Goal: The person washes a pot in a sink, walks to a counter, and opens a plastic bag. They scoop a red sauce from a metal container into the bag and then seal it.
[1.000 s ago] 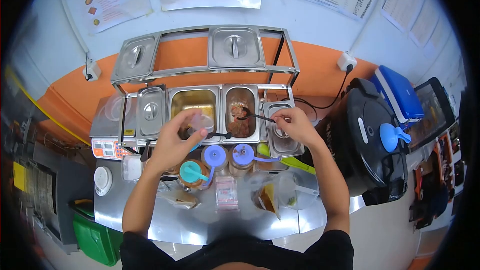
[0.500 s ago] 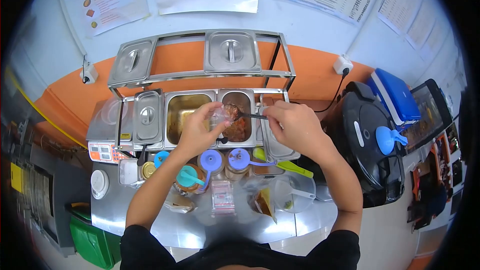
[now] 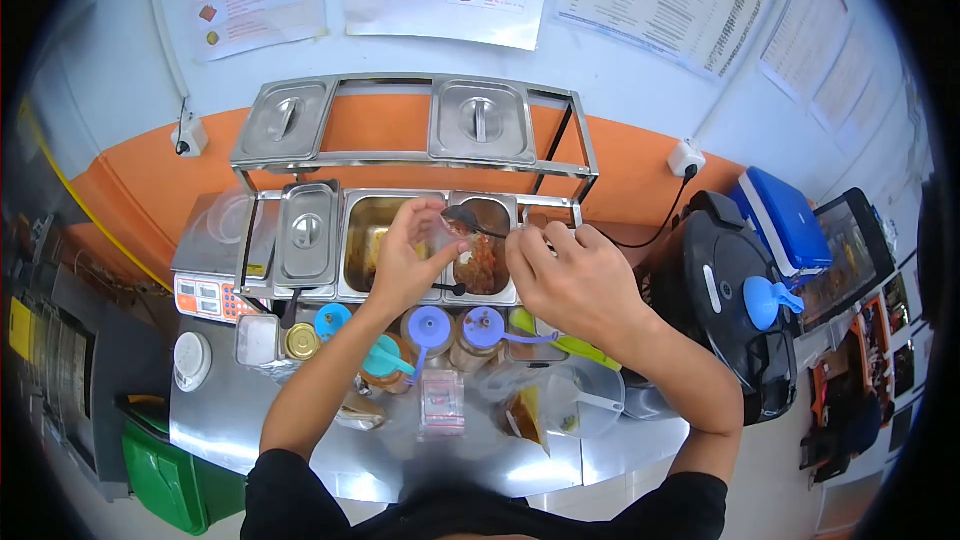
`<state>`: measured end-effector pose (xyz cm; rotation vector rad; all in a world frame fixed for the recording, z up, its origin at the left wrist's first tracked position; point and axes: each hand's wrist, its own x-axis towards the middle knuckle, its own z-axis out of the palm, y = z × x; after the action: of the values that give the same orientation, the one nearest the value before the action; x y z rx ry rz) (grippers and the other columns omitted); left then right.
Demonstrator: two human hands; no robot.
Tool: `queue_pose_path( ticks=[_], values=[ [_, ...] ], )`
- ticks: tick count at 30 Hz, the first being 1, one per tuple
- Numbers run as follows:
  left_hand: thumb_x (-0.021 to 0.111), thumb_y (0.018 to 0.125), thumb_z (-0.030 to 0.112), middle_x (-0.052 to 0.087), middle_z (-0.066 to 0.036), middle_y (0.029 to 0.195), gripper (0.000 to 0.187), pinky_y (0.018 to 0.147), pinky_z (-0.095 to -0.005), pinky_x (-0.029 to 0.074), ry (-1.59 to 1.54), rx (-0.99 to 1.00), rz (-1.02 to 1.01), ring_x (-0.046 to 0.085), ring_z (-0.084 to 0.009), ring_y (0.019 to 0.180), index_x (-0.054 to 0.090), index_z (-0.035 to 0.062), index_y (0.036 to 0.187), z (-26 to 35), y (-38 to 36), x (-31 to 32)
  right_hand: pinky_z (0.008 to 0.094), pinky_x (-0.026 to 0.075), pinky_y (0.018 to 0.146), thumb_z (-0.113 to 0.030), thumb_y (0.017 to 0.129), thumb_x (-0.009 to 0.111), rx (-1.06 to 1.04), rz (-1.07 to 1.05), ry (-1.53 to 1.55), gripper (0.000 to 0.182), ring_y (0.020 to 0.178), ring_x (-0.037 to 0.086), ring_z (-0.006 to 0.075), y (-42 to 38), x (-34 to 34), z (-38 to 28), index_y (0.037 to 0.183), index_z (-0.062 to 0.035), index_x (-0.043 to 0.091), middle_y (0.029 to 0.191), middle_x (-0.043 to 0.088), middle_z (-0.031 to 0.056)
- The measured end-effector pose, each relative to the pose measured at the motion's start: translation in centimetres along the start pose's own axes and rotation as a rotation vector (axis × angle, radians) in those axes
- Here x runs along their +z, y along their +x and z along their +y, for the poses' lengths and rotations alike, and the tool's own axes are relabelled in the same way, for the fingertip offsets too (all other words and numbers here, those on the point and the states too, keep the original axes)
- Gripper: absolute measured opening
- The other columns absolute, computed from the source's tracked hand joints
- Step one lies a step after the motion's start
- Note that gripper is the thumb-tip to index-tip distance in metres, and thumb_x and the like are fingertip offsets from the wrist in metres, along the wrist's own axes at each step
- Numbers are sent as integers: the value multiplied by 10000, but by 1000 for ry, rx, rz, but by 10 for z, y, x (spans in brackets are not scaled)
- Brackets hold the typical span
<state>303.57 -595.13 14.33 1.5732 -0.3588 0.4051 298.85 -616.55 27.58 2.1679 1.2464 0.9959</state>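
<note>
My left hand [image 3: 408, 258] pinches a small clear plastic bag [image 3: 445, 232] over the steel food pans. My right hand [image 3: 560, 270] grips the handle of a black spoon [image 3: 462, 217], whose bowl is at the mouth of the bag. Some reddish food shows inside the bag. Below lies a steel pan of red chunky food [image 3: 485, 265]. Left of it, partly behind my left hand, is a steel pan [image 3: 375, 215] with yellowish food at its bottom.
Two lids [image 3: 482, 120] rest on the rack above. Purple-topped jars [image 3: 429, 326], a teal-topped jar [image 3: 385, 355], a packet of small bags [image 3: 442, 403] and a green-handled utensil [image 3: 590, 352] stand or lie nearer me. A black cooker [image 3: 715, 300] is at the right.
The spoon's bowl has turned over at the bag and its food no longer shows in it. My right hand has rotated and come lower. The whole view has shifted slightly.
</note>
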Motion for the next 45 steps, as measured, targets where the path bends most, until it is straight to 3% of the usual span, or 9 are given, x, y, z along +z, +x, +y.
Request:
queue_pose_path(
  ticks=[3,5,14,29,36,39,41,42,45],
  values=[
    [804,756,57,585,-57,1090,543,913,-291,459,-23,18,34,570,-129,1012,480,31,1191,4,0,3,249,413,543,-142,670,628,3,39,-20,315,677,504,128,0,1,0,954,-8,650,776,526,9],
    [801,757,44,579,-57,1080,545,904,-288,463,-89,-14,32,568,-124,1011,476,28,1194,3,0,3,260,402,532,-160,659,632,-5,118,-47,121,663,531,142,1,0,1,719,-57,612,695,506,11],
    [766,773,-28,580,-74,1113,533,893,-288,494,-249,-39,43,593,-134,1018,463,19,1210,6,2,7,252,382,530,-169,660,634,-16,150,-78,273,666,524,137,-2,3,4,872,0,664,749,552,29],
    [750,762,-70,578,-97,1161,542,921,-309,514,-392,-54,147,605,-176,1054,466,29,1213,9,8,19,254,369,517,-138,725,630,10,179,-37,267,683,516,122,-6,9,13,958,-9,654,823,564,17],
    [743,764,-84,581,-96,1127,547,900,-297,522,-398,-46,193,620,-180,1016,444,30,1208,12,9,13,301,434,533,-153,700,623,99,264,59,224,663,542,157,-11,16,23,883,-29,659,759,556,12],
    [715,788,-76,589,-93,1127,509,862,-318,542,-386,-7,242,621,-188,1012,471,16,1225,17,1,3,350,481,535,-128,732,625,399,239,317,158,663,615,202,-18,38,24,868,-57,666,749,605,37],
    [713,789,-74,596,-104,1124,506,853,-327,543,-351,27,264,625,-201,1001,474,14,1225,26,-9,-5,397,503,549,-123,752,630,501,-64,446,123,705,668,267,-22,59,19,855,-74,675,755,650,82],
    [728,769,-89,577,-100,1140,522,882,-318,531,-386,8,260,608,-196,1039,450,32,1193,36,-16,-9,467,512,596,-148,810,629,513,-140,552,107,658,649,357,-19,73,10,853,-74,691,773,662,135],
    [739,744,-116,548,-100,1160,532,914,-308,520,-419,-68,274,585,-197,1093,418,61,1129,58,-47,-14,453,521,611,-170,814,634,375,-272,582,126,670,647,369,-4,82,-15,852,-62,685,802,680,130]
  ],
)
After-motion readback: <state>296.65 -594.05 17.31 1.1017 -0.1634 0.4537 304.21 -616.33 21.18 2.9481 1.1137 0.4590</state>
